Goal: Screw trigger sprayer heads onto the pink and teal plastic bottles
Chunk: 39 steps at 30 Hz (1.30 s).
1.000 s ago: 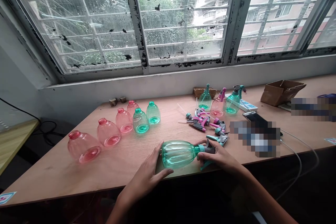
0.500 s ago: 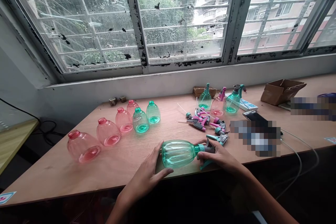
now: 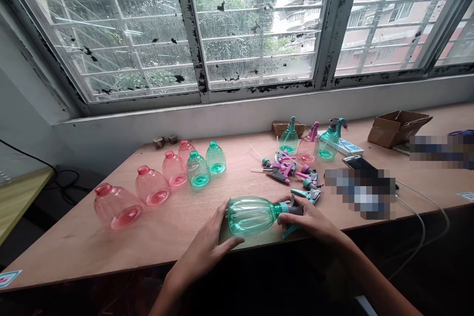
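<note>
A clear green spray bottle [image 3: 252, 216] lies sideways in the air just over the table's front edge, base to the left. My right hand [image 3: 309, 217] is closed round its grey and teal spray head [image 3: 294, 210] at the neck. Cupped about the base is my left hand [image 3: 213, 237], fingers behind the bottle and thumb below it. The teal trigger [image 3: 291, 230] points down toward me. Behind my right hand, a loose teal spray head [image 3: 313, 195] rests on the table, close to a pile of pink and grey spray heads [image 3: 283, 170] with thin tubes.
Several open bottles stand at left, pink ones [image 3: 151, 188] and green ones [image 3: 198, 170]. Three bottles with spray heads, one a pink bottle [image 3: 306, 150], stand at the back. A phone [image 3: 365, 170] with cables and a cardboard box [image 3: 398, 128] are on the right of the wooden table [image 3: 148, 237].
Almost nothing differs. Both hands keep the green bottle in the same place, and the view has shifted very slightly.
</note>
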Available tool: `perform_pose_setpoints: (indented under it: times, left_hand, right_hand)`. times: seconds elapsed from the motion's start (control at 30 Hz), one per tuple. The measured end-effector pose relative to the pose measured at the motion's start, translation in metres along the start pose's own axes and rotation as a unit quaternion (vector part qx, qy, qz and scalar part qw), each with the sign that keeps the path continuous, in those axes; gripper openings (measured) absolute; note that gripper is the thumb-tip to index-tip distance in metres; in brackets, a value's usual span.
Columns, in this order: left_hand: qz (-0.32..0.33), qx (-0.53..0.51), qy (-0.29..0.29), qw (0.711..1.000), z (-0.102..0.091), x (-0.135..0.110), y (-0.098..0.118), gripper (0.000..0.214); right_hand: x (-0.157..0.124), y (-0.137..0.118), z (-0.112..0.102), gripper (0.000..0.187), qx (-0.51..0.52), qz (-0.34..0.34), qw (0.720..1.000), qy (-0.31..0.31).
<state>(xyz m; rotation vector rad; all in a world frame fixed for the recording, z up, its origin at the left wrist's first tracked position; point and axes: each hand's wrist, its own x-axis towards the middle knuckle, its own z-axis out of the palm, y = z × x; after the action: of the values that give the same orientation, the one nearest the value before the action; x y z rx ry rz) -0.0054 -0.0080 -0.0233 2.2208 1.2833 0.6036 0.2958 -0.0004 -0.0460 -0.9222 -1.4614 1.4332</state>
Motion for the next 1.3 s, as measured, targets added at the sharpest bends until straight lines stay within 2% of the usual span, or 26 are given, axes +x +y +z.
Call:
perform_pose_setpoints:
  times: [0.47,1.3]
  left_hand:
    - [0.008,-0.002,0.013,1.000,-0.0001,-0.0010,0.0065,0.079]
    - [0.001,-0.018,0.005,1.000,-0.0009,-0.0016,0.0042,0.083]
  right_hand:
    - [0.0012,0.0009,-0.0001,0.042,-0.005,0.002,1.000,0.003]
    - [0.0006,0.0010,-0.0002,0.043,-0.007,0.000,1.000,0.008]
